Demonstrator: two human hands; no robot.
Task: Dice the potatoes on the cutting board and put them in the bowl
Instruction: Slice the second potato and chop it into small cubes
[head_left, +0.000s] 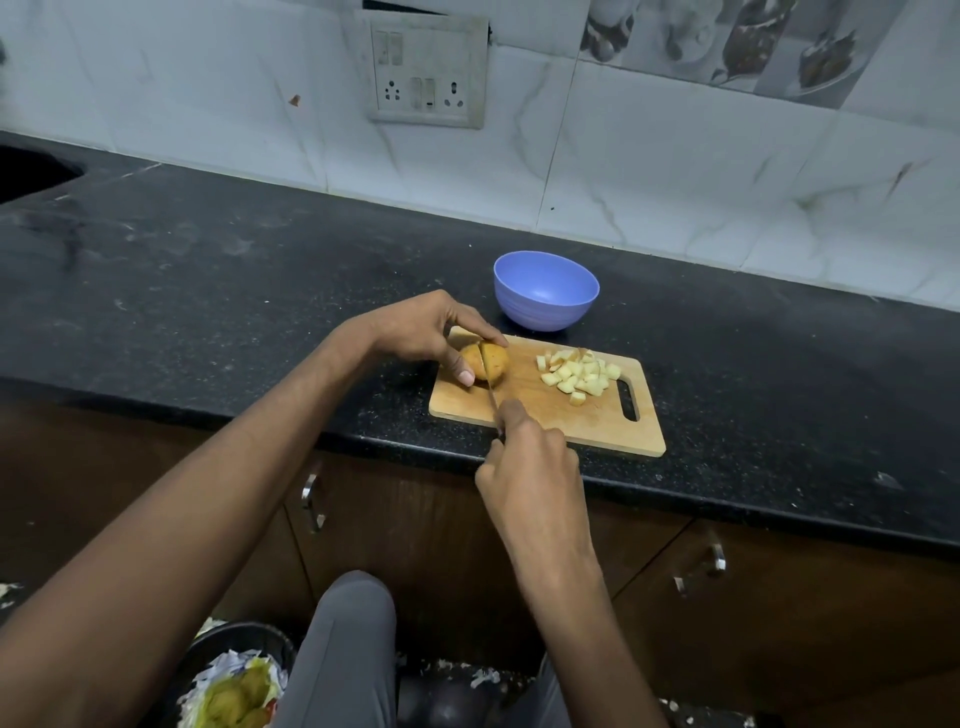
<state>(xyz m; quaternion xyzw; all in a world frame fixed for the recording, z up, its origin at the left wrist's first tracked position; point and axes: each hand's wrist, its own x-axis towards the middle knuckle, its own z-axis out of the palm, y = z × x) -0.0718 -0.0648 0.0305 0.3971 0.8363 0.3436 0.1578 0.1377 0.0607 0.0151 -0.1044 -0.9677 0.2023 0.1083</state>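
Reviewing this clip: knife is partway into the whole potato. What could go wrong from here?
1. The left hand holds the potato with its thumb and a finger close beside the knife; a slip could nick them.
2. The round, unpeeled potato might roll under the blade.
3. The potato cubes lie near the cutting board handle end and could scatter; the bowl holds none yet.

A home kitchen: a speckled black stone countertop (208, 270) runs beneath a wall of white marble-patterned tiles (675, 171), some printed with pictures of food and crockery (737, 47). A switch-and-socket panel (428, 73) is set into the wall, and the edge of a dark sink (31, 171) shows at far left. Brown wooden cabinets with metal handles (313, 501) sit below, beside a waste bin (234, 675) holding scraps on the floor.
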